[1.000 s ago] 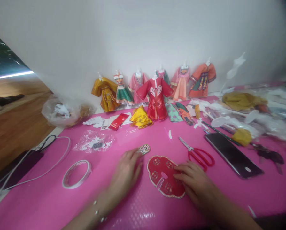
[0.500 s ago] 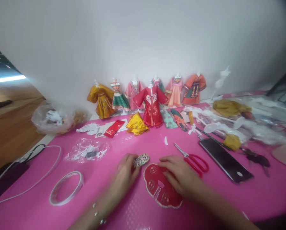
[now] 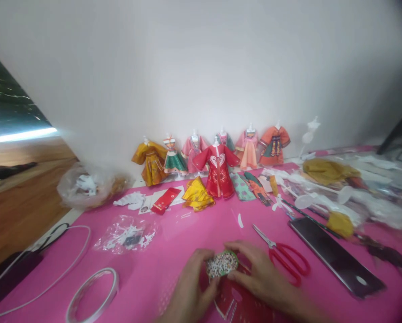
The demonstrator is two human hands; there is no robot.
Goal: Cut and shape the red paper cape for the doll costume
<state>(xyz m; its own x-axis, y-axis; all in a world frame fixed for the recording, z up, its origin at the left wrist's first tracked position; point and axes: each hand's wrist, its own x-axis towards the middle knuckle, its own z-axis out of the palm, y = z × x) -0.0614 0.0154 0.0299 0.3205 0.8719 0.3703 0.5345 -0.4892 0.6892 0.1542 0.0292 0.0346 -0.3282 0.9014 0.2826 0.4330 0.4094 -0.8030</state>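
Note:
A small oval case with a speckled pattern and a green edge (image 3: 222, 264) is held between both hands near the front. My left hand (image 3: 196, 280) grips its left end with thumb and fingers. On its right end, my right hand (image 3: 254, 271) has its thumb and fingers closed around the edge. Below the case lies a red scalloped piece with pale beaded trim (image 3: 246, 303), partly covered by my right hand and cut off by the lower frame edge. Red-handled scissors (image 3: 283, 253) lie to the right of my right hand.
Miniature dresses on stands, one red (image 3: 217, 172), line the wall. A dark phone (image 3: 335, 255) and plastic-wrapped pieces (image 3: 365, 197) lie right. At left are a tape roll (image 3: 112, 291), a bag of white parts (image 3: 128, 235) and a white cable (image 3: 76, 255).
My right hand has left the red piece and taken hold of the case's right end. My left hand has brought the case rightward, over the red piece. The view has tilted up.

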